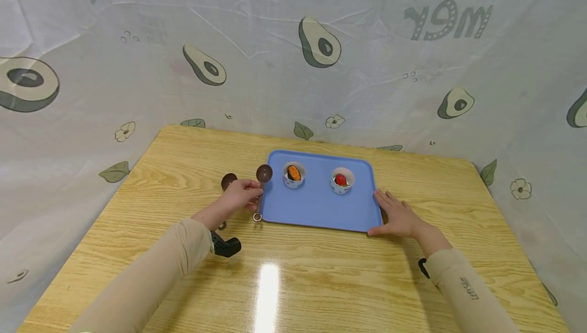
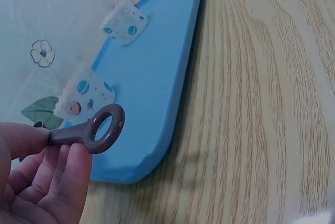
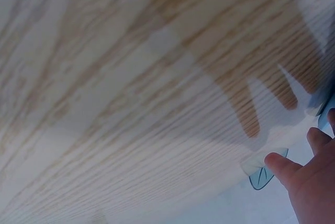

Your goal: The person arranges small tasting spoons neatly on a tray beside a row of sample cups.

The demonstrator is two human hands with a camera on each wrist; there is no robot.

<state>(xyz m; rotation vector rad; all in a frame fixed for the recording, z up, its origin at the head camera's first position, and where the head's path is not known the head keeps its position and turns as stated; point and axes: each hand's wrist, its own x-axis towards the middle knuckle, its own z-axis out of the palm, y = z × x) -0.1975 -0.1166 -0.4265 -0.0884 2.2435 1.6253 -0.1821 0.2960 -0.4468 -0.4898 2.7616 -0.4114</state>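
Observation:
My left hand [image 1: 240, 195] pinches the handle of a brown spoon [image 1: 264, 173] with a round bowl and a ring end. In the left wrist view that ring [image 2: 120, 124] points over the blue tray [image 1: 316, 210]. A second brown spoon [image 1: 229, 181] is partly hidden behind the left hand. My right hand [image 1: 399, 218] rests at the tray's right edge, fingers spread. On the tray stand two patterned white paper cups. The left cup [image 1: 293, 182] holds an orange-topped piece [image 1: 294, 172]; the right cup [image 1: 340, 188] has a red piece [image 1: 341, 179] inside.
The wooden table [image 1: 321, 277] ends at a hanging white cloth [image 1: 257, 93] with avocado prints, which runs along the back and sides. A bright light reflection [image 1: 267, 292] lies on the table's front part.

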